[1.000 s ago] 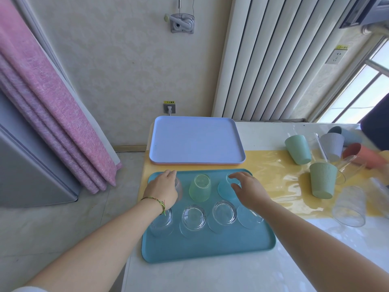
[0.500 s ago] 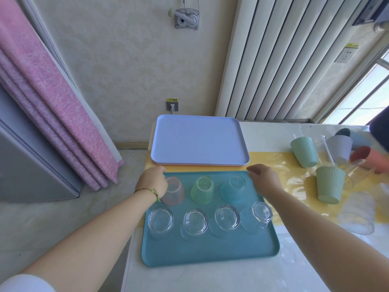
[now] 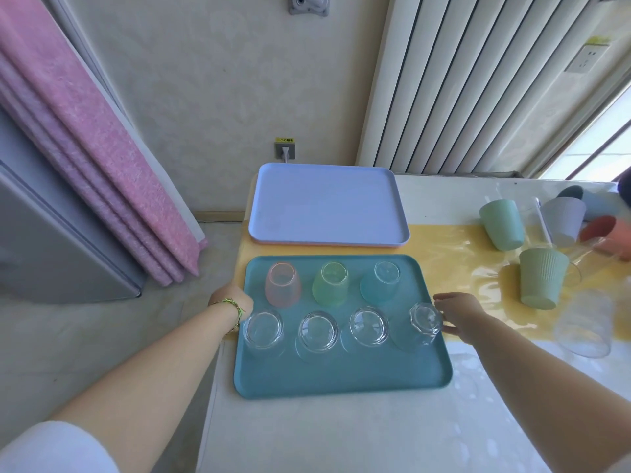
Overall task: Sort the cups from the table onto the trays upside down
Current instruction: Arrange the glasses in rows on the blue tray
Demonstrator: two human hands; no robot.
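Right of teal tray (image 3: pixel 341 377), loose cups (image 3: pixel 543 278)

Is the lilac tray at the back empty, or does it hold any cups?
Empty. The lilac tray shows only bare surface, nothing on it. The inverted cups stand on the teal tray in front of it.

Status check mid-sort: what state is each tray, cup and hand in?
teal tray: carries seven cups
lilac tray: no cups on it
pink cup, green tinted cup, blue tinted cup: upside down, back row
clear glasses: four, upside down, front row
loose cups: unsorted, right of the trays
left hand: at the teal tray's left edge, grip unclear
right hand: open, beside the rightmost glass
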